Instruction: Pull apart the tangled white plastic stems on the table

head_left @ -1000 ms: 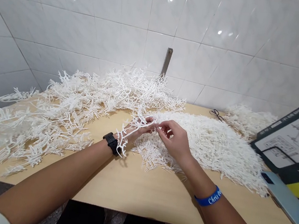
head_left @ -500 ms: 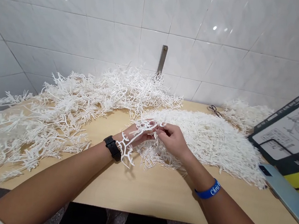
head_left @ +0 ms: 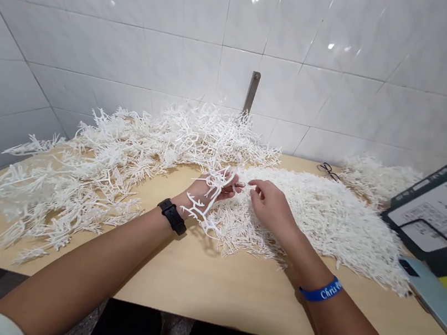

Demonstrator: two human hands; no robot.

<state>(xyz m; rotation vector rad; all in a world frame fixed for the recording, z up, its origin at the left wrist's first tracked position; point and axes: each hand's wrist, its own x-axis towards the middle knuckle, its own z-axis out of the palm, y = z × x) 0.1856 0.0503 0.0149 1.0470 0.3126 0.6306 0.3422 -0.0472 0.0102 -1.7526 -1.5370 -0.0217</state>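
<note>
My left hand (head_left: 207,190), closed, grips a white branching plastic sprue (head_left: 208,215), whose thin curled arms hang down past the wrist. Thin white strips (head_left: 239,186) stick out at the fingertips. Just to the right is my right hand (head_left: 271,202), its index finger and thumb slightly apart and close to those strips; I see nothing between them. Both hands are over the near left end of a dense heap of small white plastic pieces (head_left: 317,215).
A looser pile of white branching sprues (head_left: 125,147) curves along the left and back of the table (head_left: 189,285). At right are a smaller white heap (head_left: 377,179), dark glasses (head_left: 327,171), a light blue phone (head_left: 435,294) and a printed box (head_left: 443,211). Behind stands a tiled wall (head_left: 172,59).
My right hand has drawn away to the right from the left hand's fingertips, and its fingers have loosened. The sprue in my left hand has turned a little. The view has shifted slightly left.
</note>
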